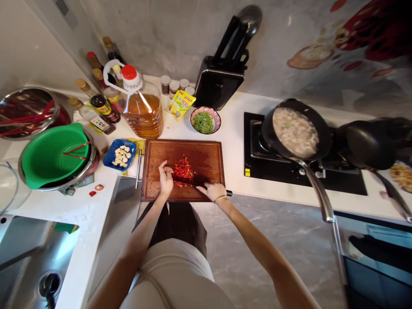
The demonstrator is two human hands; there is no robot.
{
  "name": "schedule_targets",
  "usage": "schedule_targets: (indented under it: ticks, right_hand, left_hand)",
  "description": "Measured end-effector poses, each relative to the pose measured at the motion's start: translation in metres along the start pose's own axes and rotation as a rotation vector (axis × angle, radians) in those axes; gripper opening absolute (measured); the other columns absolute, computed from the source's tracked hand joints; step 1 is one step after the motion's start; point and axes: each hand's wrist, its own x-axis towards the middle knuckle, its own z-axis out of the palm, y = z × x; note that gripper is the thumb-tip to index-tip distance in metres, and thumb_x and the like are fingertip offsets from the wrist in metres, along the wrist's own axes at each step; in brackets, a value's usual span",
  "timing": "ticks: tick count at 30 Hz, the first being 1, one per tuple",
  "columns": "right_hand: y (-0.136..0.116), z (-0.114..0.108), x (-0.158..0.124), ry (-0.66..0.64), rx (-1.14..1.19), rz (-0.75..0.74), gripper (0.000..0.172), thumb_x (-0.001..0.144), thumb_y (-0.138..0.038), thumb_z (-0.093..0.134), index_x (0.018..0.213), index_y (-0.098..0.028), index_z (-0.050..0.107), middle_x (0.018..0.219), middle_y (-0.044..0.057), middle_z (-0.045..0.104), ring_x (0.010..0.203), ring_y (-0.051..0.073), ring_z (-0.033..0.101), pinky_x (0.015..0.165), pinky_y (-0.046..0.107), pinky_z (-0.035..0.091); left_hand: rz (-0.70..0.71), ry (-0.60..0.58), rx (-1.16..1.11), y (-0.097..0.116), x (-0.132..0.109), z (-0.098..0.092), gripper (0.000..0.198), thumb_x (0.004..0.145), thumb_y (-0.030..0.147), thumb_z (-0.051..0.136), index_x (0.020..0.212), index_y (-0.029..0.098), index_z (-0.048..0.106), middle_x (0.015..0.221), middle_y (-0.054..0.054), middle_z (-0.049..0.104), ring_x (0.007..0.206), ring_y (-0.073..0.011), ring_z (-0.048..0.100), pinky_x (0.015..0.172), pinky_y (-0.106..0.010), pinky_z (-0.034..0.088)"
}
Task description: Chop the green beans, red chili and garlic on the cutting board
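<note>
My right hand (215, 191) is wrapped round the black handle of a kitchen knife (229, 193). The dark blade points left, low over the wooden cutting board (202, 149), with its edge hard to make out. Just beyond the blade lies a heap of chopped red chilli (184, 168), with bits scattered round it. My left hand (166, 179) is at the blade's tip end, left of the chilli, its fingers raised, bent and apart; whether it touches the blade I cannot tell.
Left of the board are a blue basket of garlic cloves (116, 165), a green colander (54, 156) and a big oil jug (141, 109). Behind it stand a bowl of chopped greens (203, 122) and a knife block (216, 83). A pan of food (296, 131) sits on the stove, right.
</note>
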Motion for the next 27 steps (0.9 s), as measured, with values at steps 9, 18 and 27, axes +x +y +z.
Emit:
schedule_targets:
  ticks: [9, 18, 27]
  right_hand:
    - [0.002, -0.037, 0.018, -0.004, 0.019, -0.027, 0.085, 0.076, -0.081, 0.01, 0.09, -0.023, 0.071, 0.091, 0.013, 0.071, 0.089, 0.026, 0.066, 0.074, 0.034, 0.047]
    - [0.009, -0.018, 0.028, 0.008, -0.018, -0.024, 0.074, 0.085, -0.071, 0.014, 0.095, -0.023, 0.07, 0.092, 0.011, 0.072, 0.089, 0.024, 0.067, 0.073, 0.031, 0.047]
    - [0.009, -0.045, 0.047, -0.016, -0.041, -0.058, 0.083, 0.078, -0.079, 0.012, 0.092, -0.024, 0.071, 0.092, 0.012, 0.072, 0.089, 0.026, 0.067, 0.073, 0.033, 0.048]
  left_hand:
    - [0.032, 0.103, -0.02, 0.009, 0.027, 0.005, 0.035, 0.088, 0.016, 0.039, 0.122, 0.021, 0.041, 0.077, 0.001, 0.049, 0.071, -0.0101, 0.049, 0.078, -0.024, 0.041]
    - [0.092, 0.032, 0.092, 0.011, 0.029, 0.019, 0.032, 0.089, 0.013, 0.035, 0.119, 0.02, 0.045, 0.075, 0.001, 0.048, 0.072, -0.0106, 0.05, 0.079, -0.024, 0.041]
    - [0.107, 0.096, 0.172, 0.003, 0.046, 0.017, 0.033, 0.087, 0.011, 0.036, 0.118, 0.018, 0.044, 0.074, 0.001, 0.047, 0.069, -0.0105, 0.049, 0.074, -0.023, 0.041]
